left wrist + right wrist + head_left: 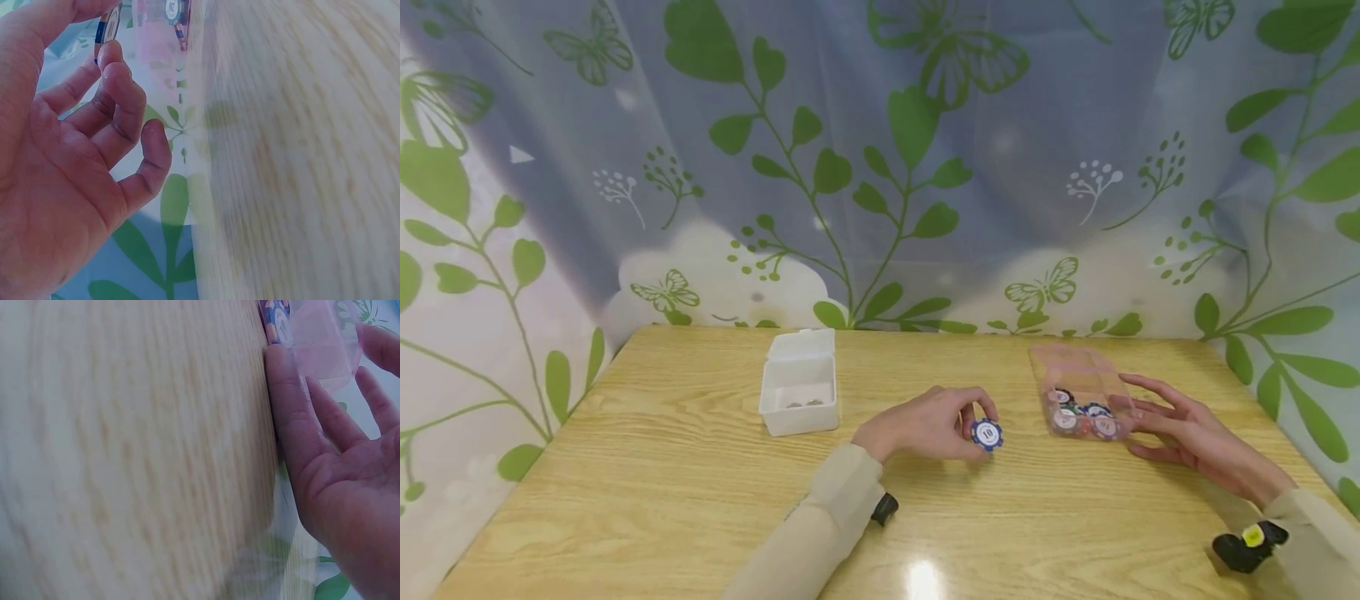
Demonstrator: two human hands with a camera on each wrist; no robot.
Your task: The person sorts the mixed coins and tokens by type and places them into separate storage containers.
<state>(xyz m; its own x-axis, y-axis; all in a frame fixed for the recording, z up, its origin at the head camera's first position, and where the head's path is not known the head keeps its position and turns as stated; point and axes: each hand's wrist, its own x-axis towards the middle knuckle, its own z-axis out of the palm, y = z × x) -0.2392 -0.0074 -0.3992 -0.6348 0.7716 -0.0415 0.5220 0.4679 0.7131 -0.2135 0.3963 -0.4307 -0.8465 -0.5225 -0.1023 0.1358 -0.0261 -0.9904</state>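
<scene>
My left hand (928, 423) pinches a blue poker chip (987, 434) marked 10 between thumb and fingers, above the middle of the table. In the left wrist view the chip (109, 28) shows nearly edge-on at the fingertips, the other fingers loosely bent. To the right stands a clear pink box (1078, 364), its lid tipped back, with several poker chips (1082, 419) at its near end. My right hand (1195, 442) lies along the box's right side, fingers extended. In the right wrist view those fingers (290, 394) reach the pink box's wall (322, 350).
A white box (800, 421) with its lid raised stands left of my left hand; a few small round pieces (805, 404) lie inside. The wooden table (647, 467) ends at a curtain (880, 208) with leaves and butterflies behind it.
</scene>
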